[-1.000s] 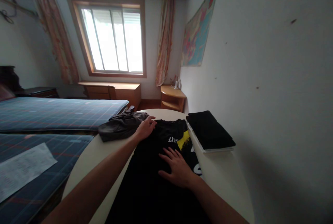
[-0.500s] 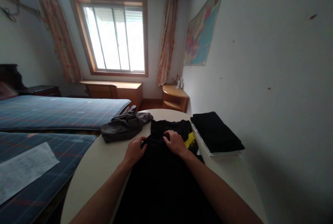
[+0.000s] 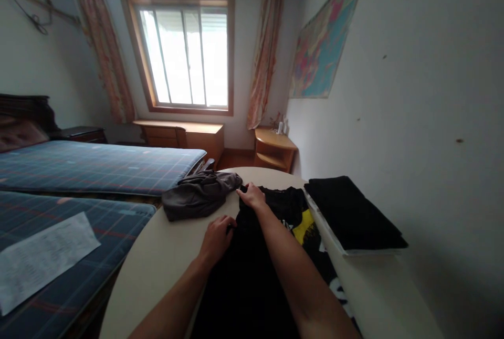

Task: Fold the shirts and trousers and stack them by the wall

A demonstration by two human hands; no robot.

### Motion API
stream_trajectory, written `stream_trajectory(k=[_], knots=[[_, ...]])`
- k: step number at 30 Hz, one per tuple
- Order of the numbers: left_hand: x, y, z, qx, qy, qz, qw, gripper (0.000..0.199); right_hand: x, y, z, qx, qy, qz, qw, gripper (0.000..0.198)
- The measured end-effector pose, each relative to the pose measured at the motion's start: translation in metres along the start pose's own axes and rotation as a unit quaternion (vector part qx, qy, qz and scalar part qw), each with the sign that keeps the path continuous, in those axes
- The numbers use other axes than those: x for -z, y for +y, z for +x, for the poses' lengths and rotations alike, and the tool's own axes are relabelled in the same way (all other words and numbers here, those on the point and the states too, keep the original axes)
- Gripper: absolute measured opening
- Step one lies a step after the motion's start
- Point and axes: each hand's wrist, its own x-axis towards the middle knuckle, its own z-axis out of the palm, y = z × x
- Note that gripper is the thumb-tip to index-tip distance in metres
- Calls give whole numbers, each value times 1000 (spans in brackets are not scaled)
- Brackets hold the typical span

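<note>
Both hands pinching the left edge of a black T-shirt (image 3: 244, 286), elbow room's tight up top

So the tee's lying on a round cream table (image 3: 157, 265), lower centre of the frame, yellow patch and white lettering showing on its right side. The left hand (image 3: 217, 236) has its fingers curled in, thumb and forefinger nipping the edge; the right hand (image 3: 254, 196) reaches across and pinches the same edge higher up, so that forearm hides part of the print. A crumpled dark grey garment (image 3: 197, 197) sits just beyond those fingertips. Folded black cloth (image 3: 354, 213) on something white crowds the tee's right side. Lower left there's a printed sheet (image 3: 47, 257) on a plaid mattress (image 3: 118, 234); upper right, a wall map (image 3: 323, 40).
</note>
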Motion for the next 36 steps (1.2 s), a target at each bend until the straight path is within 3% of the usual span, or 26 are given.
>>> stream_trajectory(k=[8,15,23,30,36], knots=[[0,7,0,49,21,14,998,12,2,22,19,-3,-4,38,999,35],[-1,4,1,60,38,17,997,18,9,43,31,18,-12,80,997,33],[-1,2,1,57,26,27,998,21,6,48,16,-3,-26,33,999,58],[-1,3,1,58,33,27,997,21,33,62,-1,17,-80,-34,996,28],[-1,0,0,42,46,14,998,22,47,68,-19,24,-62,-87,994,37]])
